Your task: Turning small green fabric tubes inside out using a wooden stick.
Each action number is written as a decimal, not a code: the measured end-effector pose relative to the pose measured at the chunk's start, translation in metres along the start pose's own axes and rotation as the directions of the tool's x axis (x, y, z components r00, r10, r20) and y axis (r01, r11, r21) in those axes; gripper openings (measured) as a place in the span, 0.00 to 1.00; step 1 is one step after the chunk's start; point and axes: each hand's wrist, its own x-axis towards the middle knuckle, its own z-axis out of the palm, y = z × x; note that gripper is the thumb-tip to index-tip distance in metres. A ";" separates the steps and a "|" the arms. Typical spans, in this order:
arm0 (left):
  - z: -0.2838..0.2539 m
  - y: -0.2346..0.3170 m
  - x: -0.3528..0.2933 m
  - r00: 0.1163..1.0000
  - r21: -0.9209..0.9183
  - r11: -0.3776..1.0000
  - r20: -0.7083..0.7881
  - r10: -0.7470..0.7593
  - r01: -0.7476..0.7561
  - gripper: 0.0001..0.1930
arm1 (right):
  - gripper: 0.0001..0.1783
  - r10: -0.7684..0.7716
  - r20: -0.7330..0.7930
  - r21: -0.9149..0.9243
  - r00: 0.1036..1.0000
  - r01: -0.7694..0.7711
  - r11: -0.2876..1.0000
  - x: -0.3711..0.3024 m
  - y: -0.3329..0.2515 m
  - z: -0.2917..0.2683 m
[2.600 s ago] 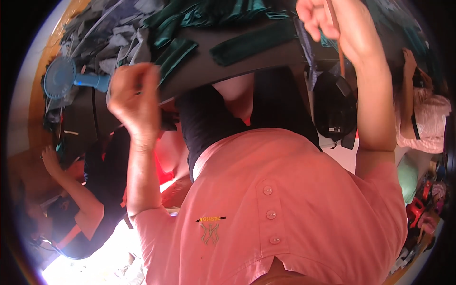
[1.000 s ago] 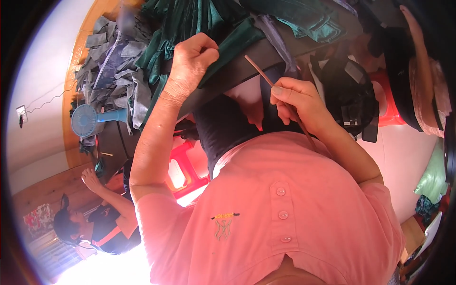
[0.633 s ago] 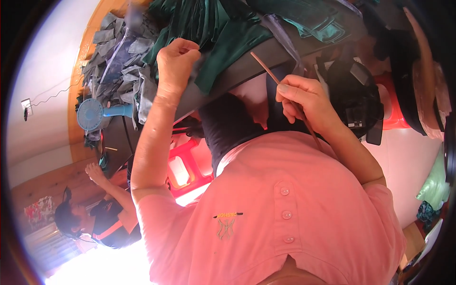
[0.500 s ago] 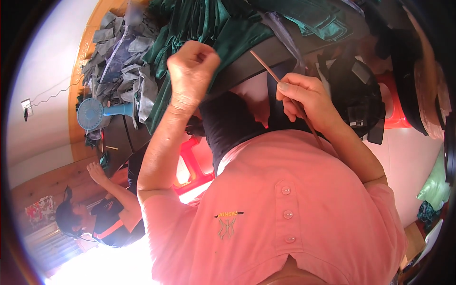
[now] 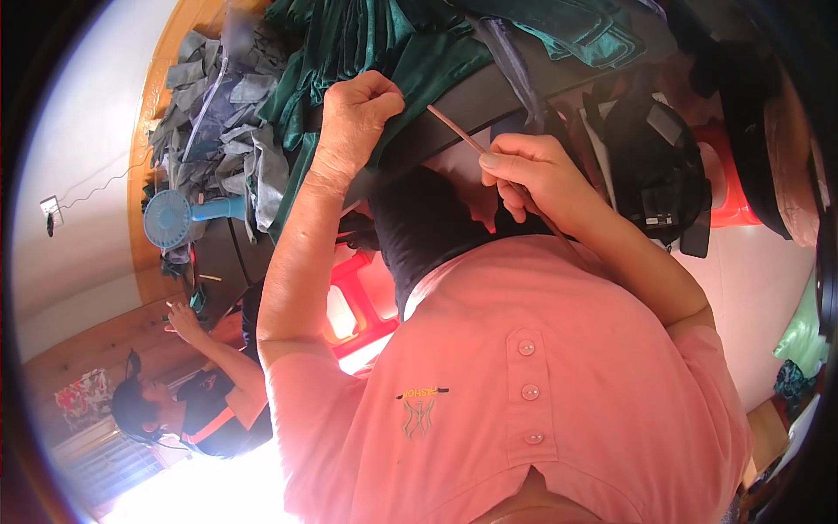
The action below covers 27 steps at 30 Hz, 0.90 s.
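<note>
My left hand (image 5: pixel 360 118) is closed in a pinch in front of the green velvet fabric (image 5: pixel 367 44) heaped on the dark table. What its fingers hold, if anything, is hidden. My right hand (image 5: pixel 532 175) is wrapped round a thin brown stick (image 5: pixel 456 127), thumb lying along it. The stick slants up and left, its tip a short gap from my left fingertips. Its lower end runs down toward the front of my pink shirt (image 5: pixel 471 349).
Grey cloth pieces (image 5: pixel 236 131) lie piled at the far left beside a blue fan (image 5: pixel 168 218). A co-worker (image 5: pixel 196 384) sits at left, one hand raised. Red plastic stools (image 5: pixel 353 297) stand below the table. A black bag (image 5: pixel 642 166) is at right.
My right hand has moved left with the stick, bringing its tip nearer my left hand. My left hand has shifted slightly right and stays closed. The co-worker's head and hand moved a little right.
</note>
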 end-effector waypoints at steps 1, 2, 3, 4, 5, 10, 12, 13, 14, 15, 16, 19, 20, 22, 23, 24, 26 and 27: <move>-0.002 0.000 0.001 0.999 -0.042 0.998 0.009 -0.050 0.050 0.06 | 0.15 -0.001 0.001 0.001 1.000 0.001 1.000 0.001 0.000 0.001; -0.002 0.003 0.001 0.999 -0.040 0.998 0.010 -0.049 0.050 0.06 | 0.15 -0.004 0.003 -0.006 1.000 0.004 1.000 0.003 -0.001 0.002; -0.003 0.006 -0.001 0.997 -0.065 0.995 0.008 -0.072 0.073 0.05 | 0.16 -0.008 0.005 -0.013 1.000 0.008 1.000 0.004 -0.001 0.003; -0.004 0.009 -0.002 0.995 -0.089 0.991 0.006 -0.096 0.096 0.05 | 0.16 -0.010 0.007 -0.010 1.000 0.010 1.000 0.005 -0.002 0.004; -0.004 0.012 -0.003 0.996 -0.086 0.992 0.007 -0.094 0.094 0.05 | 0.16 -0.003 0.002 -0.020 1.000 0.003 1.000 0.007 -0.003 0.005; -0.008 0.017 -0.011 0.995 -0.147 0.986 -0.055 -0.084 0.075 0.04 | 0.17 0.016 0.014 -0.045 1.000 -0.015 0.999 0.018 -0.008 0.015; -0.005 0.019 -0.013 0.996 -0.132 0.990 -0.064 -0.067 0.058 0.03 | 0.18 0.036 0.010 -0.030 0.999 -0.036 0.999 0.018 -0.013 0.018; -0.003 0.019 -0.014 0.996 -0.119 0.992 -0.068 -0.050 0.042 0.03 | 0.18 0.035 0.012 -0.033 0.999 -0.035 0.999 0.019 -0.012 0.018; -0.003 0.019 -0.015 0.996 -0.118 0.992 -0.072 -0.049 0.040 0.03 | 0.18 0.013 0.007 -0.046 1.000 -0.013 0.999 0.020 -0.010 0.018; -0.002 0.018 -0.016 0.996 -0.108 0.994 -0.081 -0.033 0.024 0.03 | 0.18 -0.009 0.001 -0.061 1.000 0.009 0.998 0.021 -0.009 0.018; -0.002 0.017 -0.018 0.996 -0.099 0.995 -0.091 -0.016 0.007 0.03 | 0.18 -0.010 0.002 -0.065 1.000 0.010 0.998 0.021 -0.009 0.018; 0.000 0.017 -0.024 0.989 -0.119 0.992 -0.144 0.029 -0.047 0.04 | 0.18 -0.002 -0.011 -0.036 1.000 0.001 0.999 0.021 -0.012 0.020; 0.000 0.018 -0.026 0.988 -0.121 0.991 -0.148 0.031 -0.050 0.04 | 0.18 -0.001 0.000 -0.025 1.000 0.001 1.000 0.020 -0.013 0.021; 0.001 0.024 -0.033 0.985 -0.121 0.990 -0.164 0.057 -0.077 0.04 | 0.18 -0.003 0.014 -0.024 1.000 0.003 1.000 0.020 -0.013 0.024; 0.002 0.028 -0.037 0.983 -0.126 0.988 -0.172 0.062 -0.084 0.04 | 0.18 -0.070 -0.008 -0.019 0.998 0.069 0.997 0.024 -0.011 0.024; 0.005 0.033 -0.043 0.981 -0.133 0.986 -0.177 0.077 -0.101 0.04 | 0.18 -0.136 -0.029 -0.017 0.990 0.136 0.991 0.026 -0.010 0.025; 0.012 0.044 -0.058 0.980 -0.171 0.978 -0.181 0.084 -0.115 0.03 | 0.17 -0.220 -0.058 -0.089 0.974 0.214 0.973 0.026 -0.013 0.028; 0.016 0.047 -0.067 0.988 -0.283 0.955 -0.143 0.052 -0.092 0.02 | 0.17 -0.299 -0.081 -0.149 0.951 0.285 0.947 0.026 -0.015 0.031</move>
